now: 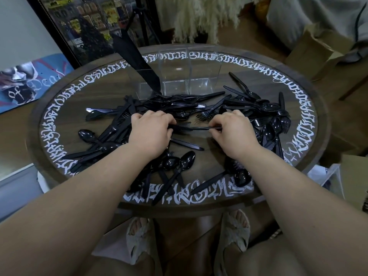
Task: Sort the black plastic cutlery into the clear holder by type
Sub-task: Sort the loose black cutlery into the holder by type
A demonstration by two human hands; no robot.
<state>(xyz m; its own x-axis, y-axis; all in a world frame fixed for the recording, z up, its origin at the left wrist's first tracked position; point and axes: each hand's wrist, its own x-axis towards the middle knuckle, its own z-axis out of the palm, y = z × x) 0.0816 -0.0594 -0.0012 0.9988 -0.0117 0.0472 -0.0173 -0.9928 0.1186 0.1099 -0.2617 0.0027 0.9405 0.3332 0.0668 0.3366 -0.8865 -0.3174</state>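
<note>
Black plastic spoons, forks and knives lie scattered in a loose pile (235, 108) across a round wooden table (310, 92) with white lettering round its rim. A clear holder (179, 76) with several compartments stands at the far middle of the table; a bundle of black pieces (137, 64) leans out of its left compartment. My left hand (151, 130) and my right hand (233, 130) are over the middle of the pile, fingers curled. Between them runs one black knife (199, 128), held at both ends, my right fingers pinching its handle tip.
Cardboard boxes (314, 50) stand on the floor at the right, a printed board (29, 80) leans at the left. A dark framed cabinet (89, 26) and a tripod stand behind the table. My feet in pale slippers (235, 232) show under the near edge.
</note>
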